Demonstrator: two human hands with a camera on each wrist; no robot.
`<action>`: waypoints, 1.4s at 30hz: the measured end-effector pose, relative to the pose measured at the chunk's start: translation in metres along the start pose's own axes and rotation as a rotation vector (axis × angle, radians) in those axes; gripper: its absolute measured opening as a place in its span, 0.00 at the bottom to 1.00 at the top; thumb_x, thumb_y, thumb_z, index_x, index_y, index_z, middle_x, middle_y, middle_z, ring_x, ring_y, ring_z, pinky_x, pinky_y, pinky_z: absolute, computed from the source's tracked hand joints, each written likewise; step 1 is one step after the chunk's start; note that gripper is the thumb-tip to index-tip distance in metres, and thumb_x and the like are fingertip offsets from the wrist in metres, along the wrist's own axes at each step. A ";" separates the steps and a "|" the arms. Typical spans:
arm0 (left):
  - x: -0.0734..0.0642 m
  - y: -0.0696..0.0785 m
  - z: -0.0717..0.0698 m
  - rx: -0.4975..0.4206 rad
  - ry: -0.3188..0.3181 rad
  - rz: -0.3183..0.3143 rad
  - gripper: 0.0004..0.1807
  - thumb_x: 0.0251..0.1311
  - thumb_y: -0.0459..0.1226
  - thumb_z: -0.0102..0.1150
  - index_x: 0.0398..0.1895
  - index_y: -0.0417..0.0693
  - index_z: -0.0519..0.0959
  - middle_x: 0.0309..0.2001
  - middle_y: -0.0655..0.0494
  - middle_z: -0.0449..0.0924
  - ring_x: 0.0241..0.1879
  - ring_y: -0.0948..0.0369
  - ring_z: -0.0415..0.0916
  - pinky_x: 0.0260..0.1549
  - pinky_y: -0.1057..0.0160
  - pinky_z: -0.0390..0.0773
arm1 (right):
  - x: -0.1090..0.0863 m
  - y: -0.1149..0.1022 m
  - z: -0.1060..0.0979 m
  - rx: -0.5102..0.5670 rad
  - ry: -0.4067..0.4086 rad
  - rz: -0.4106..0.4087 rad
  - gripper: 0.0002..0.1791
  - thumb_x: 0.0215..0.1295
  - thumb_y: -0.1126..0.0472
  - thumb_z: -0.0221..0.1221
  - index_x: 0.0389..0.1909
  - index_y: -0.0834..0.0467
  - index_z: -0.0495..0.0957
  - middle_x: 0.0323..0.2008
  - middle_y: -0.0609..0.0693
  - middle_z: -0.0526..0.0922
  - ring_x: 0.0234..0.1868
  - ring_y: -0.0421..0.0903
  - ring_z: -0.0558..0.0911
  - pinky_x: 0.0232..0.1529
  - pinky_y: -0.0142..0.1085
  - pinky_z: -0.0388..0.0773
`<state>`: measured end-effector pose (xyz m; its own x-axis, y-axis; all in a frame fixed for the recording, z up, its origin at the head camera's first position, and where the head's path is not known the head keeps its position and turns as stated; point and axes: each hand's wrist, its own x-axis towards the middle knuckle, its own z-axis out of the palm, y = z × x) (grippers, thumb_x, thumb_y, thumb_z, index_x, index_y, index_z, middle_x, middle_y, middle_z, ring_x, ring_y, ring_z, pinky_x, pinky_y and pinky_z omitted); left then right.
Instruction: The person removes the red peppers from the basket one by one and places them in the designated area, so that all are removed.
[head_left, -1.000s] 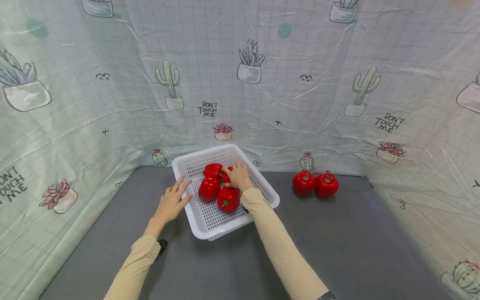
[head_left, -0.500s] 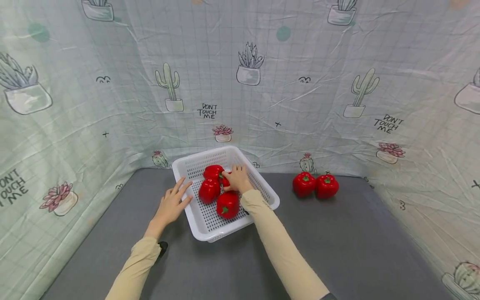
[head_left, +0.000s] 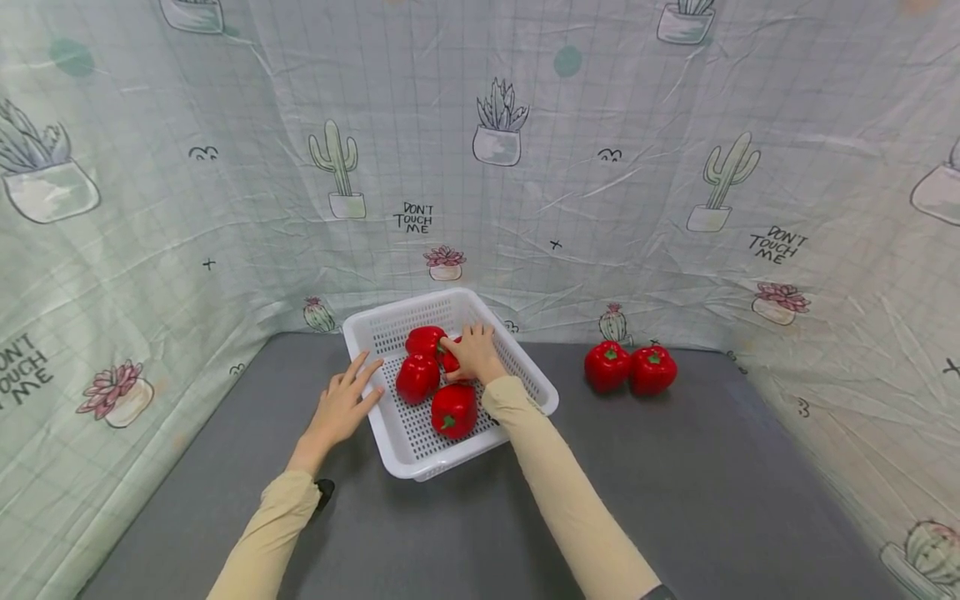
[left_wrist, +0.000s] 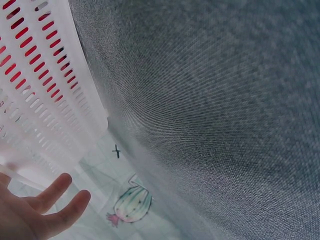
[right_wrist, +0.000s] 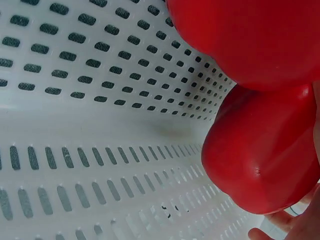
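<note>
- The right hand (head_left: 476, 356) is gripping a red pepper (head_left: 451, 361), lying under its palm
- Three other peppers (head_left: 453, 411) are lying near it in the basket (head_left: 465, 455)
- The left hand (head_left: 341, 408), fingers spread, is touching the left rim (head_left: 381, 437), farther away
- Two outer peppers (head_left: 607, 367) are standing rightward on the bench (head_left: 675, 492)

Two forearms (head_left: 566, 492) in pale yellow sleeves (head_left: 258, 542) stretch forward from the bottom of the head view, slanting toward each other. The left hand (head_left: 341, 406) is spread, its fingers (left_wrist: 72, 212) apart (only some show in the left wrist view). The right hand (head_left: 477, 354), slightly farther forward, bends in a grasp.
</note>
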<state>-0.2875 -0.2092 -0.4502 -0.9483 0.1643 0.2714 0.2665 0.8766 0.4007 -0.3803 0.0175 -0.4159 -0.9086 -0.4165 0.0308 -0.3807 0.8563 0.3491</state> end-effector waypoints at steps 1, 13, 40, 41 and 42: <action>0.000 0.000 0.000 -0.001 0.000 -0.001 0.31 0.62 0.57 0.37 0.66 0.57 0.57 0.70 0.51 0.44 0.59 0.39 0.55 0.48 0.30 0.57 | 0.000 0.000 -0.001 0.003 0.003 -0.002 0.37 0.47 0.29 0.51 0.59 0.35 0.59 0.52 0.56 0.69 0.52 0.56 0.66 0.52 0.50 0.63; -0.001 -0.001 -0.002 0.000 -0.008 -0.002 0.31 0.62 0.57 0.37 0.66 0.56 0.57 0.70 0.50 0.44 0.59 0.38 0.55 0.48 0.29 0.56 | 0.001 0.005 -0.012 0.101 0.057 -0.064 0.36 0.47 0.33 0.56 0.58 0.37 0.61 0.57 0.57 0.64 0.54 0.60 0.68 0.53 0.54 0.65; 0.001 0.001 -0.003 0.007 -0.007 0.014 0.30 0.62 0.56 0.37 0.66 0.55 0.58 0.70 0.49 0.44 0.58 0.37 0.56 0.46 0.30 0.57 | -0.039 0.031 -0.062 0.182 0.228 -0.225 0.39 0.44 0.38 0.61 0.60 0.39 0.60 0.57 0.58 0.63 0.57 0.61 0.62 0.51 0.54 0.65; 0.001 0.001 -0.003 0.013 -0.006 0.016 0.30 0.63 0.55 0.37 0.66 0.55 0.58 0.70 0.49 0.45 0.58 0.37 0.57 0.46 0.30 0.58 | -0.042 0.031 -0.064 0.192 0.233 -0.231 0.39 0.43 0.38 0.62 0.60 0.38 0.60 0.58 0.58 0.62 0.56 0.62 0.62 0.51 0.55 0.65; 0.001 0.001 -0.003 0.018 -0.006 0.017 0.30 0.63 0.55 0.37 0.65 0.55 0.58 0.70 0.49 0.45 0.57 0.36 0.57 0.46 0.30 0.59 | -0.044 0.032 -0.065 0.199 0.241 -0.236 0.39 0.43 0.39 0.62 0.60 0.38 0.61 0.59 0.57 0.61 0.56 0.63 0.63 0.50 0.55 0.66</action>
<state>-0.2877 -0.2100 -0.4469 -0.9446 0.1817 0.2732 0.2796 0.8816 0.3802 -0.3410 0.0432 -0.3450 -0.7345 -0.6489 0.1988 -0.6219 0.7608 0.1855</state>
